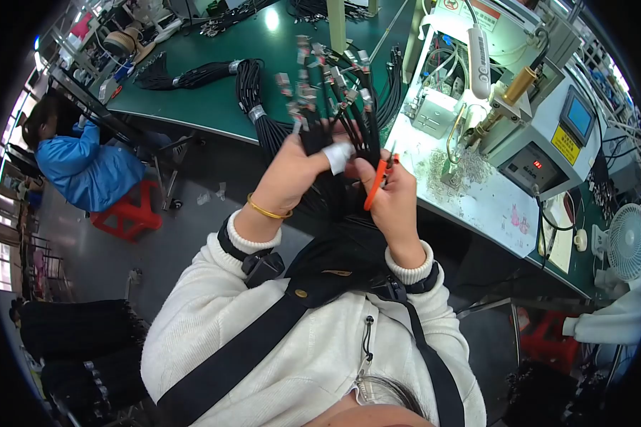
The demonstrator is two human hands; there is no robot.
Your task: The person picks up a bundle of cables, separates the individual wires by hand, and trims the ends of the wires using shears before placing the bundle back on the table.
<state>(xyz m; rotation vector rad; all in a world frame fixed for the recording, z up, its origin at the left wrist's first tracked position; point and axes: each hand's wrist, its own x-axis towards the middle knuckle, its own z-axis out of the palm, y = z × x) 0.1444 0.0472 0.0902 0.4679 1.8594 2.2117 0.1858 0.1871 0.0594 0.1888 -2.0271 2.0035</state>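
Observation:
My left hand (292, 171) is closed round a bundle of black cables (320, 132) in front of my lap. Silver metal connectors (349, 92) fan out at the bundle's upper end, partly blurred by motion. A white strip (338, 156) lies by my left thumb; whether it is stuck to the thumb or to the cables is unclear. Orange-handled snips (376, 186) sit in my right hand (395, 203), whose fingers are bent against the right side of the bundle. The lower part of the cables drops out of sight toward my lap.
A green table (185, 107) ahead carries more tied black cable bundles (206, 73). To the right stands a bench machine (534, 153) with wire scraps (456, 171) on its white top. A fan (625, 233) is far right. A person in blue (85, 160) sits on a red stool (128, 213) at left.

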